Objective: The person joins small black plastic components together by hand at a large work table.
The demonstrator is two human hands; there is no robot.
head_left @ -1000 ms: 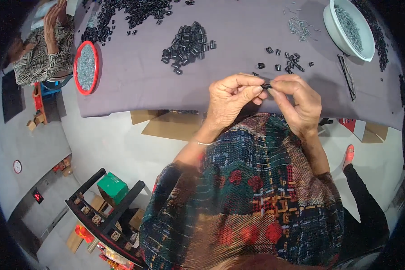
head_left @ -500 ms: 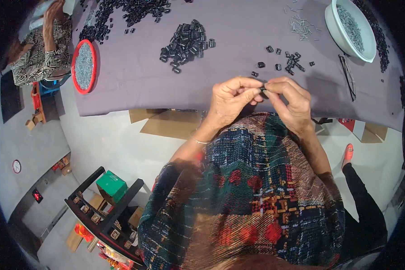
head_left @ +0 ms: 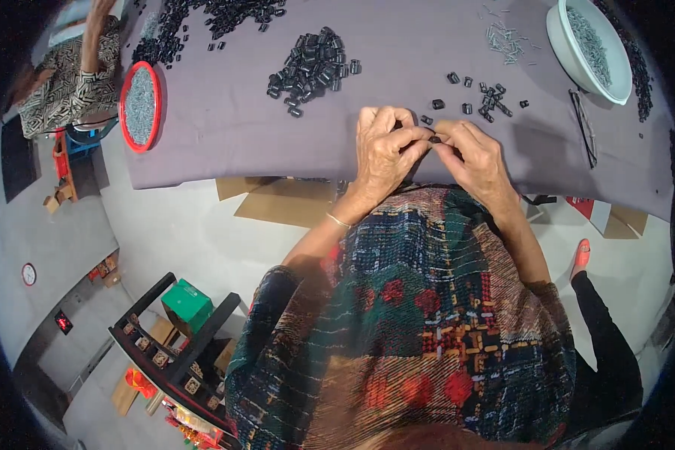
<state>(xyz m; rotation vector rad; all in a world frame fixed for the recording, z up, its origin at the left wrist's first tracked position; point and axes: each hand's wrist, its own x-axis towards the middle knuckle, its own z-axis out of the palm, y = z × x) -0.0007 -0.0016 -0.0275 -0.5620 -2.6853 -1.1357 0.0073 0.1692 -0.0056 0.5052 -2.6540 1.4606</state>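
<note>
A small black plastic piece (head_left: 434, 140) is pinched between the fingertips of both my hands, just above the near edge of the cloth-covered table. My left hand (head_left: 385, 154) is closed on it from the left, thumb and forefinger together. From the other side, my right hand (head_left: 474, 156) grips it between thumb and forefinger. The fingers hide most of the piece. Right beyond my fingertips lies a loose black piece (head_left: 426, 119), and a small cluster of similar pieces (head_left: 492, 101) is scattered farther to the right.
A heap of black pieces (head_left: 311, 71) lies left of my hands. Silvery pins (head_left: 505, 43) are spread before a white bowl (head_left: 556, 34) of pins. A thin dark tool (head_left: 582, 127) lies at right. Far left stand a red-rimmed basket (head_left: 157, 101) and another person (head_left: 67, 86).
Both hands have shifted slightly left, still pinching the small piece. My left hand's other fingers have risen and now reach farther over the table. The person at far left has moved an arm.
</note>
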